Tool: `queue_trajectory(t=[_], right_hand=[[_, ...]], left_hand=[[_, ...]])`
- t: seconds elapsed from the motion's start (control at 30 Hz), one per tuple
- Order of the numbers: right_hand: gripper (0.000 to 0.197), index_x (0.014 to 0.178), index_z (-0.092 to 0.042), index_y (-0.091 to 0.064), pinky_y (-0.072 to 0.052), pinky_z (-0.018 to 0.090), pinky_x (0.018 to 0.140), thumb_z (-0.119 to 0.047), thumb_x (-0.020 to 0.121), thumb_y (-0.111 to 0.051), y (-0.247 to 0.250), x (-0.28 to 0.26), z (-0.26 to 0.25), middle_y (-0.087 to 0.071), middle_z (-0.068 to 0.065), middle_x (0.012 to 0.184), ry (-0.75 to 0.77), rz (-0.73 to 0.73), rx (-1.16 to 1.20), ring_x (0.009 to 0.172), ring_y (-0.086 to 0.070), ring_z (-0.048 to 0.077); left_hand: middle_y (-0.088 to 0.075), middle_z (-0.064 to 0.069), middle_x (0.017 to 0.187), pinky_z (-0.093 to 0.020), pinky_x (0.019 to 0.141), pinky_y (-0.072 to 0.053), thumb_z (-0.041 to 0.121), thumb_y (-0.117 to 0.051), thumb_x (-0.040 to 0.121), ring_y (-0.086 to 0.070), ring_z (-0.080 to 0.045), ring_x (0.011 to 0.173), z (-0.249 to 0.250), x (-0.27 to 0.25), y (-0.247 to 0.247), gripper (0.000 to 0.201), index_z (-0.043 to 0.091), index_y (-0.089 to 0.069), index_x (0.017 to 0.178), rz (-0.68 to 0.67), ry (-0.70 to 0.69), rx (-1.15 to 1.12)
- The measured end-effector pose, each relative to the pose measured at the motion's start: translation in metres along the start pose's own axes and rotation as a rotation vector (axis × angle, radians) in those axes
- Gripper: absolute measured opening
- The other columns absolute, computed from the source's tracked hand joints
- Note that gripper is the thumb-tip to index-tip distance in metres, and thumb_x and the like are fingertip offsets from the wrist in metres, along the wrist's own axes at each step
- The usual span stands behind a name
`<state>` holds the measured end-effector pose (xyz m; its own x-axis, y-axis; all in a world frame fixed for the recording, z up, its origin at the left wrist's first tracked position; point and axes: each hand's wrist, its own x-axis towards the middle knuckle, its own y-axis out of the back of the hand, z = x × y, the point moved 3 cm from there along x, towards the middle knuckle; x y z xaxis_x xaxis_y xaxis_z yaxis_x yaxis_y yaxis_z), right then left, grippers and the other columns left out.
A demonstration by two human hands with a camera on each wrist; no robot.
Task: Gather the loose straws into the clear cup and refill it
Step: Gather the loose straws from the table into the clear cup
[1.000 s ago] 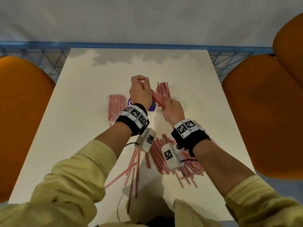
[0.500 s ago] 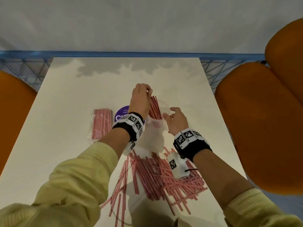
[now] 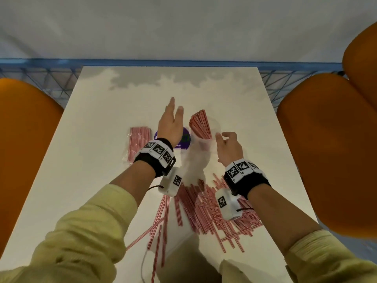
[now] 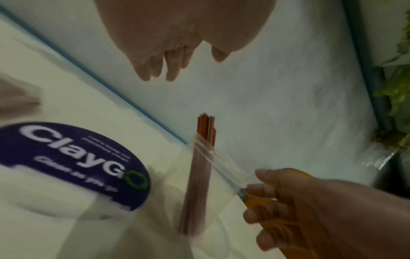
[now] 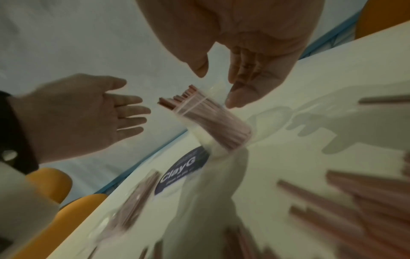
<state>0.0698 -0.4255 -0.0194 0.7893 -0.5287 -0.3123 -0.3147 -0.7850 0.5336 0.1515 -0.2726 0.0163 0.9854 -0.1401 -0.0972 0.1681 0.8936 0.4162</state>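
Observation:
The clear cup (image 3: 202,137) stands upright on the white table (image 3: 91,180), holding a bundle of red-striped straws (image 3: 199,124). My left hand (image 3: 176,105) hovers just left of the cup, fingers straight, holding nothing. My right hand (image 3: 224,135) is just right of the cup with relaxed fingers, and whether its fingertips (image 4: 251,189) touch the cup (image 4: 221,163) I cannot tell. Several loose straws (image 3: 206,209) lie in a pile on the near part of the table, under my wrists. The right wrist view shows the cup (image 5: 213,126) between my left hand (image 5: 124,113) and my right hand (image 5: 216,77).
A sealed clear packet of straws (image 3: 138,144) lies flat, left of my left wrist. A round purple sticker (image 3: 184,139) sits on the table beside the cup. Orange chairs (image 3: 326,150) flank the table on both sides. A blue rail (image 3: 183,62) runs along the far edge.
My left hand has let go of the straw bundle, which now stands in the cup, and has opened and drawn away to the left. My right hand stays open beside the cup.

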Motion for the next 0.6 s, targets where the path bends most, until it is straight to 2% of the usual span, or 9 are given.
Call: queue_trajectory(t=[0.1,0.17,0.2,0.33,0.4,0.47,0.53,0.6], right_hand=[[0.034,0.114,-0.011,-0.052,-0.053,0.042,0.086,-0.035,0.091,-0.050,-0.014,-0.031,0.011,-0.059,0.004,0.093,0.035,-0.117,-0.070,0.089,-0.060,0.028],[0.033,0.109,-0.010,-0.057,-0.046,0.030,0.081,-0.033,0.086,-0.059,-0.028,-0.054,0.021,-0.062,0.006,0.099,0.076,-0.242,-0.200,0.089,-0.059,0.023],[0.034,0.108,-0.011,-0.059,-0.045,0.029,0.080,-0.034,0.083,-0.062,-0.034,-0.065,0.027,-0.062,0.007,0.104,0.097,-0.290,-0.271,0.092,-0.059,0.022],[0.048,0.115,-0.012,-0.056,-0.048,0.034,0.094,-0.038,0.077,-0.069,-0.050,-0.096,0.042,-0.055,0.008,0.120,0.139,-0.385,-0.463,0.107,-0.056,0.022],[0.055,0.122,-0.012,-0.051,-0.043,0.034,0.101,-0.037,0.077,-0.069,-0.054,-0.106,0.047,-0.048,0.008,0.127,0.145,-0.402,-0.563,0.117,-0.049,0.023],[0.061,0.129,-0.011,-0.045,-0.037,0.037,0.109,-0.032,0.077,-0.070,-0.060,-0.113,0.052,-0.040,0.010,0.138,0.153,-0.423,-0.621,0.129,-0.040,0.026],[0.063,0.132,-0.011,-0.041,-0.030,0.036,0.115,-0.024,0.077,-0.070,-0.066,-0.118,0.053,-0.030,0.011,0.147,0.168,-0.438,-0.646,0.138,-0.030,0.026],[0.060,0.131,-0.011,-0.042,-0.027,0.033,0.115,-0.015,0.078,-0.069,-0.067,-0.122,0.052,-0.028,0.011,0.148,0.195,-0.424,-0.621,0.139,-0.028,0.025]], left_hand=[[-0.040,-0.007,0.146,-0.029,0.109,-0.032,0.022,-0.046,0.096,-0.039,-0.021,0.135,-0.025,-0.023,0.030,0.050,0.013,-0.032,0.142,0.086,0.079,0.015],[-0.046,-0.010,0.140,-0.031,0.106,-0.035,0.023,-0.056,0.089,-0.044,-0.025,0.130,-0.050,-0.040,0.048,0.052,0.010,-0.040,0.137,0.091,0.136,0.215],[-0.048,-0.012,0.138,-0.035,0.106,-0.036,0.025,-0.059,0.087,-0.044,-0.028,0.128,-0.063,-0.050,0.057,0.053,0.010,-0.044,0.135,0.096,0.161,0.340],[-0.043,-0.020,0.134,-0.039,0.106,-0.031,0.029,-0.063,0.085,-0.038,-0.035,0.125,-0.105,-0.095,0.082,0.058,0.003,-0.042,0.133,0.066,0.289,0.652],[-0.042,-0.022,0.134,-0.040,0.104,-0.034,0.029,-0.064,0.085,-0.040,-0.036,0.124,-0.123,-0.110,0.085,0.059,-0.002,-0.043,0.129,0.017,0.361,0.694],[-0.044,-0.021,0.132,-0.039,0.099,-0.038,0.027,-0.063,0.086,-0.043,-0.035,0.121,-0.135,-0.118,0.085,0.050,-0.003,-0.048,0.123,-0.011,0.391,0.707],[-0.047,-0.022,0.129,-0.040,0.098,-0.040,0.012,-0.056,0.089,-0.047,-0.036,0.118,-0.135,-0.122,0.085,0.036,-0.003,-0.051,0.121,0.023,0.379,0.653],[-0.050,-0.021,0.128,-0.037,0.098,-0.040,0.000,-0.048,0.089,-0.049,-0.035,0.118,-0.131,-0.128,0.083,0.035,0.000,-0.052,0.123,0.015,0.373,0.617]])
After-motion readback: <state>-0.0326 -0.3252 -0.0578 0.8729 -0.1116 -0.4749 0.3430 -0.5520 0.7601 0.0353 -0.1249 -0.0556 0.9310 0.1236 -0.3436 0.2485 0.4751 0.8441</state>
